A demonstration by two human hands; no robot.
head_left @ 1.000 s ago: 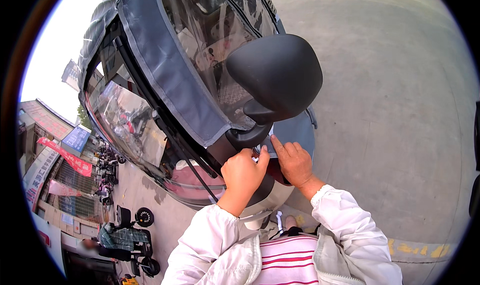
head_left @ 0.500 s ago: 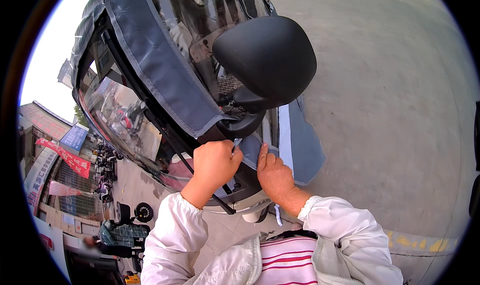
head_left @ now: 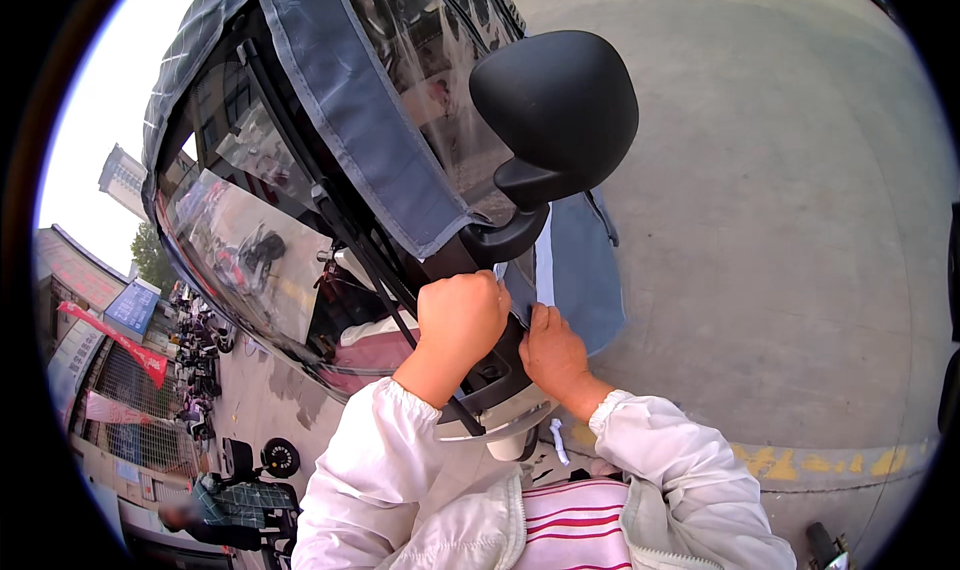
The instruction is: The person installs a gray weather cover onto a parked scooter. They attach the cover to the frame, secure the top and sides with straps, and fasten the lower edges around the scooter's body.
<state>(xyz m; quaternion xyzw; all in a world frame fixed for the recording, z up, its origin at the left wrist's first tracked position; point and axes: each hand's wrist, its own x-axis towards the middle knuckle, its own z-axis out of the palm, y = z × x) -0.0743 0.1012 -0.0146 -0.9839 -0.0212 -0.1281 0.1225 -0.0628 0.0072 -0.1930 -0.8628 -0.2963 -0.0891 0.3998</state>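
The cover [head_left: 586, 280] is blue-grey, the mirror [head_left: 560, 110] black.

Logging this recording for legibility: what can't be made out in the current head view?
All in the head view:
- Left hand: fingertips and anything pinched there, hidden by its own back.
- Right hand: whether it pinches the grey-blue material; its curled fingers hide this.
- Side mirror: glass hidden; its back faces the camera.
- Covered vehicle: top cut off by the upper edge.
- Parked two-wheelers: details too small.
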